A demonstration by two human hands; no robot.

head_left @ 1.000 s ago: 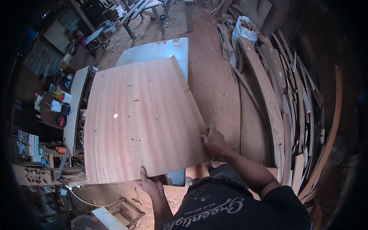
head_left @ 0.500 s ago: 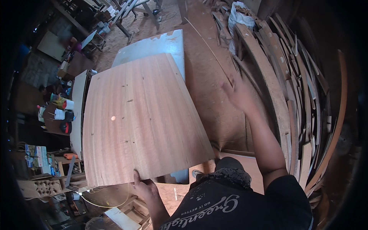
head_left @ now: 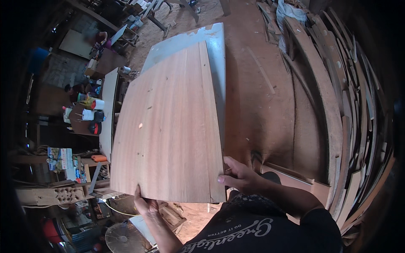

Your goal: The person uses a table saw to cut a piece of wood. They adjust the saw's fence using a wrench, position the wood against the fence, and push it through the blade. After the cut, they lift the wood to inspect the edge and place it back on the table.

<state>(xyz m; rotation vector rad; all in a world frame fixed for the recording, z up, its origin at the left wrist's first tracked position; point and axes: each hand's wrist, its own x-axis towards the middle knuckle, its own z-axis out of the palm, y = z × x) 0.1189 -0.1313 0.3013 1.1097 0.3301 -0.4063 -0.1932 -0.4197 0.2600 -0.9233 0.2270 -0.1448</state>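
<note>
A large reddish-brown plywood sheet (head_left: pixel 168 126) with several small dark marks and one pale round spot spreads out in front of me. My left hand (head_left: pixel 145 204) grips its near edge, thumb on top and fingers mostly hidden underneath. At the sheet's near right corner, my right hand (head_left: pixel 238 175) is closed on the right edge, with the thumb on the upper face. Beyond and under the sheet, a pale bluish board or tabletop (head_left: pixel 217 46) with a chipped far edge shows at the top and right.
Long wooden offcuts (head_left: pixel 350 92) are stacked along the right, beside a white sack (head_left: pixel 291 17). A cluttered bench (head_left: pixel 108 109) with cups and tins stands to the left. A round fan (head_left: pixel 122 238) is at lower left. A person (head_left: pixel 102 38) is at far upper left.
My right hand has come down from the air at right, where a thin strip was near it, and taken the sheet's right edge. The strip now lies on the floor.
</note>
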